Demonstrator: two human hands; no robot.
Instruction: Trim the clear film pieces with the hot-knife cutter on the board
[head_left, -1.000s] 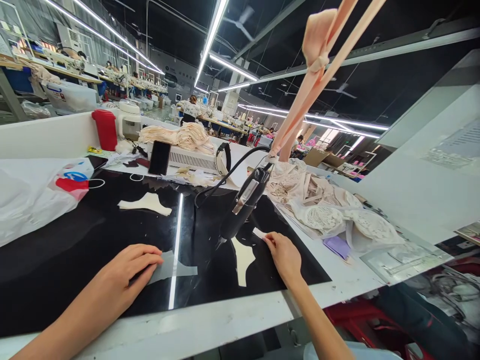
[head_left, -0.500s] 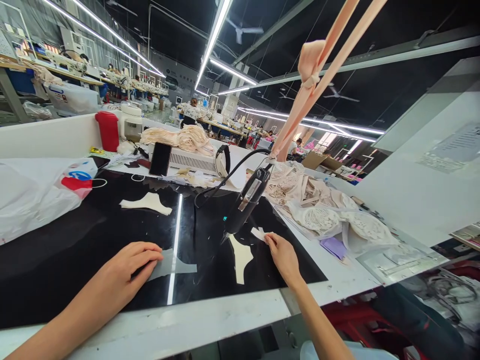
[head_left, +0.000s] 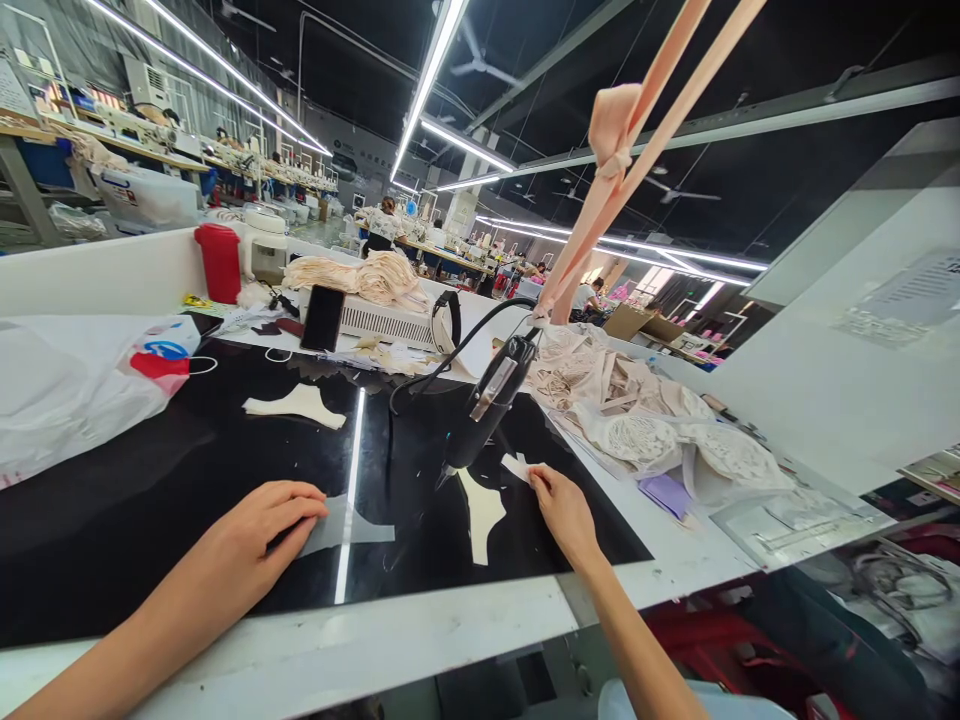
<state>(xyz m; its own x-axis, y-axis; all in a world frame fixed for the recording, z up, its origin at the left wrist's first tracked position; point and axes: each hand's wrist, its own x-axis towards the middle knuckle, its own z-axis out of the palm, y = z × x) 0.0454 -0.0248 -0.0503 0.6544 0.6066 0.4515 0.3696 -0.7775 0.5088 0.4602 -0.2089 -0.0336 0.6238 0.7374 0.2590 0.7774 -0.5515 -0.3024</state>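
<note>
1. While the left hand [head_left: 259,528] lies over its left end, the translucent grey piece [head_left: 330,524] sits flat on the glossy black sheet [head_left: 187,470], close to the front edge.
2. Left fingers: side by side, tips on the grey piece, thumb tucked low. Can't tell if they grip it or only press on it.
3. White strip [head_left: 516,465] is on the right side of the sheet. Right hand [head_left: 566,515] has its near end pinched between thumb and index; far end points away, up-left.
4. Cream cutout [head_left: 485,515] lies between the hands, nearer the right one, not touched by either.
5. Black handheld tool [head_left: 487,405] hangs tilted from a knotted peach strap [head_left: 611,190], nose down at the cutout's top end. Can't tell if tip makes contact. Black cable [head_left: 431,380] loops off to its left.
6. Second cream piece [head_left: 296,404] is farther back on the sheet, beyond the left hand.
7. Sheet covers most of the white bench [head_left: 390,650]. Plastic bag [head_left: 82,390] on the left; pale garments [head_left: 630,385] heaped right, purple item [head_left: 666,495] at their near edge.
8. Back row: red container [head_left: 218,263], dark phone [head_left: 322,318] upright, vented box [head_left: 386,325] with beige fabric [head_left: 360,275] on top.
</note>
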